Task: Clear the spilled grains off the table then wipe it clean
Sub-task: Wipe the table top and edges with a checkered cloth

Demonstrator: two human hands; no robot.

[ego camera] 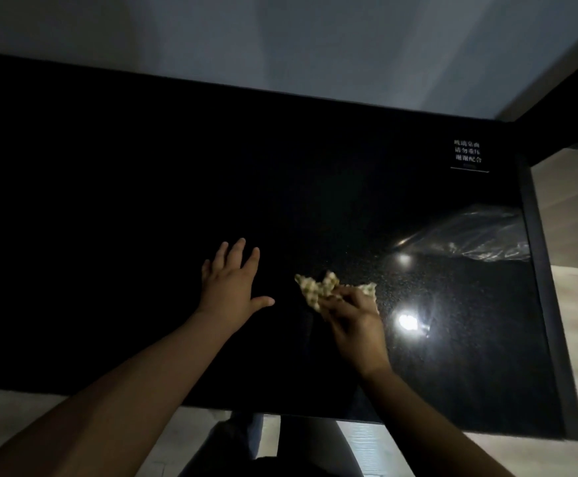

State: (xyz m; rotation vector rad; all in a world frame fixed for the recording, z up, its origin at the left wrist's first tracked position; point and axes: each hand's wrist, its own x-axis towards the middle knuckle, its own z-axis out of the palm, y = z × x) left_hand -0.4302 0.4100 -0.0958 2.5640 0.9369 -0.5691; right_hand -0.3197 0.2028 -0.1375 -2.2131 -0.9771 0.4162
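Note:
A glossy black table point(143, 201) fills most of the view. My right hand point(354, 325) grips a crumpled pale patterned cloth point(318, 289) and presses it on the tabletop near the front middle. My left hand point(232, 284) lies flat on the table just left of the cloth, fingers spread, holding nothing. Fine pale specks point(401, 280) are scattered over the surface to the right of the cloth, among bright light reflections. No larger grains can be made out in the dim light.
A clear plastic bag point(476, 235) lies near the table's right edge. White printed text point(468, 155) marks the far right corner. A pale wall stands behind the table, light flooring to the right and front. My legs show below the front edge.

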